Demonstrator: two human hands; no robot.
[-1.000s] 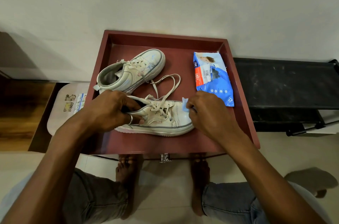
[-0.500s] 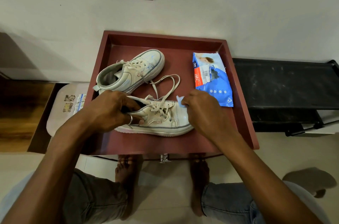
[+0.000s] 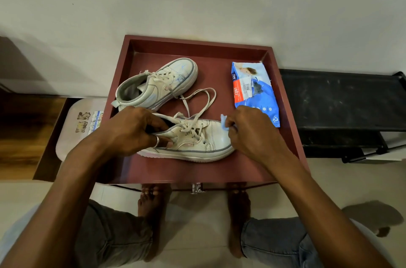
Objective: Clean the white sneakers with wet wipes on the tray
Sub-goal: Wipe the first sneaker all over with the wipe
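Sneaker [image 3: 197, 142] collar in curled left fingers [image 3: 163, 142], wet wipe [image 3: 224, 121] pinched between right fingers [image 3: 231, 133] at toe

Scuffed leather-look near sneaker [image 3: 197, 142]; glossy plastic wipes pack [image 3: 254, 92]; smooth matt maroon tray [image 3: 197, 46].

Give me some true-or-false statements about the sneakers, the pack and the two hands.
1. The near sneaker and the far sneaker both lie in the tray. True.
2. The left hand grips the near sneaker. True.
3. The right hand is empty. False: it pinches a wipe at the near sneaker's toe.
4. The pack lies outside the tray. False: it lies inside, right of the sneakers.
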